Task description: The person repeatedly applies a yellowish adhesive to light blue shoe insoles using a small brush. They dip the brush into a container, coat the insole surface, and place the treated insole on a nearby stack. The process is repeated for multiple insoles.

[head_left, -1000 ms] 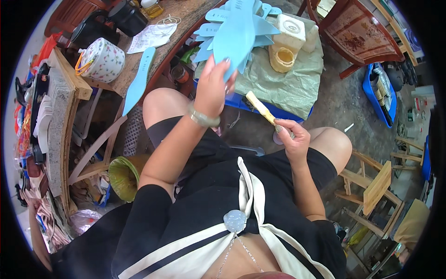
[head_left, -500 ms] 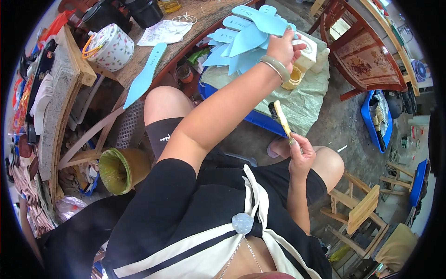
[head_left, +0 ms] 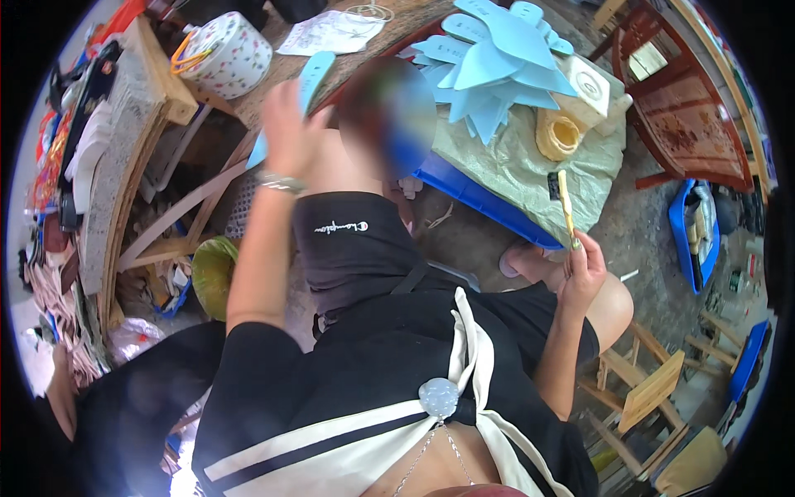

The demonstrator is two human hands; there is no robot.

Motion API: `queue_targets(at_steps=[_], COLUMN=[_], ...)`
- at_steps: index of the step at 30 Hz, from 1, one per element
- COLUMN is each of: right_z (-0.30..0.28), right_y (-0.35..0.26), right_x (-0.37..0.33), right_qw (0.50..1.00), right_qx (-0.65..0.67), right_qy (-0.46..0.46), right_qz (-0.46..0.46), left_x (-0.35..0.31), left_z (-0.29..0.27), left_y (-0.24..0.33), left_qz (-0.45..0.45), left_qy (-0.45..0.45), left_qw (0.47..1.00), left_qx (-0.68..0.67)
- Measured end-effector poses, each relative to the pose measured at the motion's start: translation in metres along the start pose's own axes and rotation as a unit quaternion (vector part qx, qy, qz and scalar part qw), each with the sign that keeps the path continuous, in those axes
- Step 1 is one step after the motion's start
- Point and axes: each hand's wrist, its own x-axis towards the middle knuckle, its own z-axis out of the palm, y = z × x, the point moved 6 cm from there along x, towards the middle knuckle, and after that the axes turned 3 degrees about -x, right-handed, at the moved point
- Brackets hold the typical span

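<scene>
My left hand (head_left: 290, 137) is over a light-blue flat piece (head_left: 314, 79) at the table's edge, one end rounded and the other pointed. Its fingers look apart, though somewhat blurred; the hand hides the middle of the piece, and I cannot tell whether they touch. In my right hand (head_left: 584, 269), at the right, is a small brush (head_left: 566, 207) with a pale handle and dark bristles, held upright. Ahead lies a fanned pile of similar light-blue pieces (head_left: 505, 66). Beside the pile stands a yellowish, crusted pot (head_left: 556, 137).
A pale green sheet (head_left: 588, 182) covers a blue crate (head_left: 489, 203) under the pile. A white block-shaped container (head_left: 588, 91) stands by the pot. On the table are a floral canister (head_left: 228, 62) and papers (head_left: 331, 33). A lined bin (head_left: 214, 277) stands below; a wooden chair (head_left: 691, 108) is far right.
My left hand has swung from the pile of light-blue pieces leftward to the single piece at the table's edge. My right hand still holds the brush, now more upright.
</scene>
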Motion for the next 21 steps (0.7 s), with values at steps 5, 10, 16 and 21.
queue_targets(at_steps=[5,10,16,21], right_z=[-0.014,-0.01,0.015,0.037], right_y=[-0.007,-0.024,-0.036,-0.037], right_x=[0.051,0.115,0.168,0.183], right_qw=[0.979,0.91,0.791,0.734], right_qx=[-0.2,-0.392,-0.588,-0.655], right_qy=[0.045,0.017,-0.051,-0.09], right_qz=[-0.012,-0.133,-0.161,-0.155], left_x=[-0.05,-0.047,-0.042,-0.079], left_z=[0.015,0.002,-0.056,-0.041], left_y=[-0.122,-0.121,-0.068,0.012], left_qz=[-0.12,-0.016,-0.169,-0.24], left_qy=[-0.251,-0.214,-0.162,-0.26], left_qw=[0.958,0.973,0.966,0.828], left_qx=[0.069,0.081,-0.113,-0.435])
